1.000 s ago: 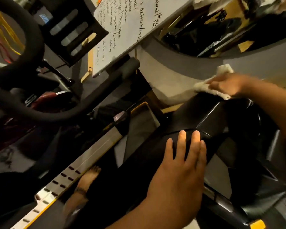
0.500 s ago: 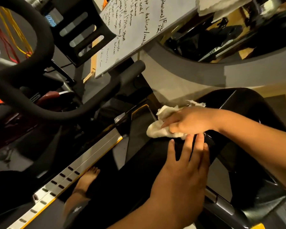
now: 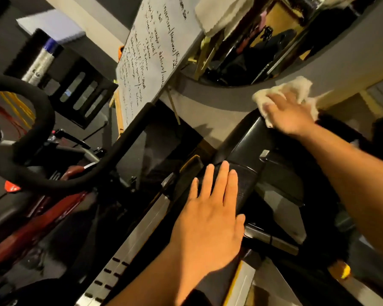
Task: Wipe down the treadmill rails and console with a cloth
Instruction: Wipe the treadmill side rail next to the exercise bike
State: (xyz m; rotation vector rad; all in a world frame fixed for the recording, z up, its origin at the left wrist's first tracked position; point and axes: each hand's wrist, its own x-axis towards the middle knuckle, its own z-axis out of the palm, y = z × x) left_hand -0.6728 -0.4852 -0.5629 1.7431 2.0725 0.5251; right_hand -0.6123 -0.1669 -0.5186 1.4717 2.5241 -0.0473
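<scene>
Head view: the white cloth (image 3: 283, 93) sits at the upper right of the frame, on the far top edge of the black treadmill panel (image 3: 245, 149). The right hand (image 3: 290, 117) lies over it with fingers laid out fairly straight, pressing it against the surface; motion blur softens the finger detail. Loose folds stick out beyond the fingertips and past the panel edge.

The left hand (image 3: 210, 219), at lower centre, rests palm down on the same panel, fingers straight and close together, holding nothing. This placement probably braces the body during the reach across.

Below left of the panel runs the silver side rail (image 3: 139, 230), bare along its visible length. The far edge of the panel stands near the grey wall (image 3: 208, 102), so open room lies mainly along the panel toward the left hand. A handwritten whiteboard (image 3: 155, 62) leans at upper centre, and a black padded handlebar (image 3: 42, 120) curves across the left, well apart from both hands.
</scene>
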